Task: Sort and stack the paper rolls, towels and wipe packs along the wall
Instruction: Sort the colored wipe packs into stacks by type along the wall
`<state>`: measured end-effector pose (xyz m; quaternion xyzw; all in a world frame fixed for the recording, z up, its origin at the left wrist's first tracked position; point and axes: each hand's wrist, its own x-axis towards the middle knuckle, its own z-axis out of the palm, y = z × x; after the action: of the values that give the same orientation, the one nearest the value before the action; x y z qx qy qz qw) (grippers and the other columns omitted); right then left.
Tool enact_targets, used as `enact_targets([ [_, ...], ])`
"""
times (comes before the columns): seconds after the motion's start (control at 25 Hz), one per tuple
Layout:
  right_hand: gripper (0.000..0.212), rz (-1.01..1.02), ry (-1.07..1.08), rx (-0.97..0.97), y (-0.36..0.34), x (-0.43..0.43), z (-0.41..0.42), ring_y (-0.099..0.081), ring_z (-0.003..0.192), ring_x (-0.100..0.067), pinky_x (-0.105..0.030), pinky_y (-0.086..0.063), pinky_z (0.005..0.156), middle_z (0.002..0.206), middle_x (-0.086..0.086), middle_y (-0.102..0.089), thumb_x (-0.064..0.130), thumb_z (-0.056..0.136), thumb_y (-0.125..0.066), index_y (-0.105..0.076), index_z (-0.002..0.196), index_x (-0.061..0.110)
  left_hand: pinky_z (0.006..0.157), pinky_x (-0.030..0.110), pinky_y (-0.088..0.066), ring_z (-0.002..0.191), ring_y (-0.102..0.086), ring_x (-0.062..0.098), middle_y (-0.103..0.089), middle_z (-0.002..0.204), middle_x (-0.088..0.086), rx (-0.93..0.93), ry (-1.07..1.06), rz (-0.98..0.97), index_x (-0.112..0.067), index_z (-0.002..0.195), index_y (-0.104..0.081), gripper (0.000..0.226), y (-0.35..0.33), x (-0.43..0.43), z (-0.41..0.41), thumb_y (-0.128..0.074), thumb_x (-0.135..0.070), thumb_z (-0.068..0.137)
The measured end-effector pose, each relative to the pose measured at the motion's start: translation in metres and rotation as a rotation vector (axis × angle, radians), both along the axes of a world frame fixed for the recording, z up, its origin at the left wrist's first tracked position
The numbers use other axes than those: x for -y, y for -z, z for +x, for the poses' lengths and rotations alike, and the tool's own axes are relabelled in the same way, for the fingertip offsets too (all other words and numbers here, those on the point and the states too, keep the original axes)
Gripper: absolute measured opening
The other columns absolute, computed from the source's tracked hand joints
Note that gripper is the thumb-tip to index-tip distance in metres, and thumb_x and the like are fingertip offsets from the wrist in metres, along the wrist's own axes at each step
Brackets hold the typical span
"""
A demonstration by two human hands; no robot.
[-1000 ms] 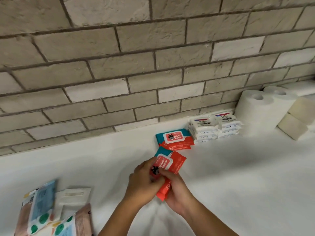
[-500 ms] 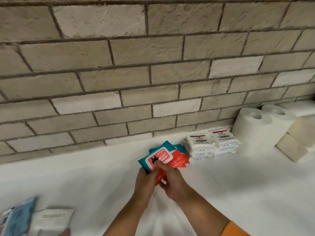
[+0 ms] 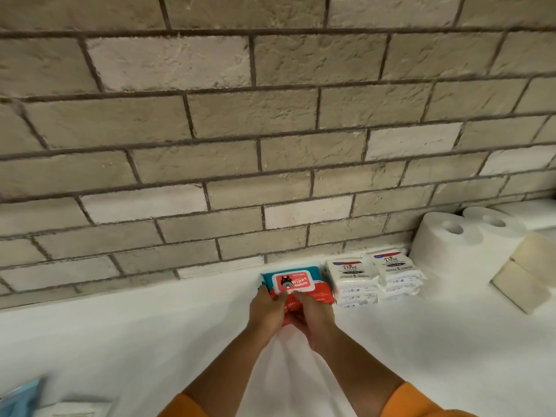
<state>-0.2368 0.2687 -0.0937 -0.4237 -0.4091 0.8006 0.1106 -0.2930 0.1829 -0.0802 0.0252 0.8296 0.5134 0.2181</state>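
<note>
A brick wall (image 3: pixel 210 130) fills the upper frame above a white counter (image 3: pixel 120 341). At right, paper rolls (image 3: pixel 445 254) and beige towels (image 3: pixel 523 281) run off the edge. At centre, beside the Dove packs (image 3: pixel 352 278), my left hand (image 3: pixel 266 311) and right hand (image 3: pixel 316 314) grip the red-and-teal wipes pack (image 3: pixel 296 281), hiding its near edge. Half a second ago I held it lifted; now it sits by the wall.

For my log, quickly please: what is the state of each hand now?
Left hand: holds the red wipes pack.
Right hand: holds the same pack.
</note>
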Motion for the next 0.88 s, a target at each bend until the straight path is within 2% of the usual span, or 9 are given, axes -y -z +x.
enact_targets([
  [0.08,0.044,0.011,0.036,0.086,0.003,-0.005,0.002,-0.075,0.093,-0.029,-0.038,-0.063,0.067,0.109,-0.010,-0.074,0.021,0.089,-0.077,-0.056,0.128,0.023,0.088,0.029,-0.058,0.115,-0.066,0.020,-0.062,0.137,0.001,-0.002,-0.016,-0.030,-0.024,0.146,-0.045,0.053,0.005,-0.003,0.000,-0.057,-0.044,0.099],
  [0.2,0.049,-0.023,0.023,0.180,0.005,-0.007,0.006,-0.075,0.092,-0.031,-0.038,-0.062,0.067,0.110,-0.012,-0.073,0.033,0.089,-0.078,-0.055,0.131,0.020,0.092,0.035,-0.059,0.114,-0.066,0.020,-0.063,0.135,0.000,-0.061,-0.026,-0.130,-0.027,0.146,-0.045,0.057,0.013,-0.004,0.000,-0.058,-0.051,0.096],
  [0.28,0.051,-0.051,0.014,0.181,0.005,-0.007,0.007,-0.074,0.091,-0.032,-0.038,-0.061,0.065,0.109,-0.013,-0.073,0.035,0.089,-0.078,-0.054,0.131,0.018,0.094,0.041,-0.059,0.115,-0.066,0.021,-0.063,0.136,-0.001,-0.058,-0.026,-0.115,-0.028,0.146,-0.043,0.059,0.015,-0.004,0.000,-0.060,-0.051,0.094],
  [0.36,0.051,-0.065,0.014,0.163,0.005,-0.008,0.007,-0.074,0.092,-0.032,-0.040,-0.061,0.068,0.109,-0.012,-0.072,0.034,0.090,-0.077,-0.053,0.132,0.018,0.094,0.042,-0.059,0.115,-0.066,0.022,-0.062,0.137,0.000,-0.033,-0.036,-0.055,-0.028,0.146,-0.042,0.058,0.012,-0.004,-0.001,-0.061,-0.047,0.095],
  [0.52,0.052,-0.064,0.010,0.142,0.008,-0.009,0.007,-0.073,0.093,-0.031,-0.047,-0.061,0.087,0.110,-0.013,-0.071,0.032,0.090,-0.077,-0.052,0.133,0.017,0.093,0.042,-0.060,0.115,-0.067,0.022,-0.061,0.139,0.002,-0.009,-0.031,-0.034,-0.029,0.148,-0.040,0.061,0.013,-0.002,-0.003,-0.063,-0.047,0.094],
  [0.72,0.047,-0.052,-0.009,0.130,0.000,-0.002,0.015,-0.073,0.094,-0.031,-0.043,-0.061,0.077,0.109,-0.013,-0.073,0.038,0.091,-0.075,-0.056,0.127,0.016,0.093,0.043,-0.060,0.116,-0.066,0.023,-0.056,0.143,0.005,0.075,0.022,0.066,-0.030,0.152,-0.033,0.073,0.011,0.010,-0.007,-0.068,-0.047,0.090],
  [0.88,0.046,0.017,-0.171,0.238,-0.004,0.023,0.032,-0.071,0.092,-0.035,-0.046,-0.058,0.084,0.104,-0.015,-0.072,0.049,0.093,-0.066,-0.062,0.116,0.010,0.108,0.047,-0.049,0.136,-0.051,0.029,-0.038,0.159,0.008,0.107,0.027,0.031,-0.028,0.156,-0.023,0.080,0.004,0.037,0.003,-0.067,-0.047,0.092],
])
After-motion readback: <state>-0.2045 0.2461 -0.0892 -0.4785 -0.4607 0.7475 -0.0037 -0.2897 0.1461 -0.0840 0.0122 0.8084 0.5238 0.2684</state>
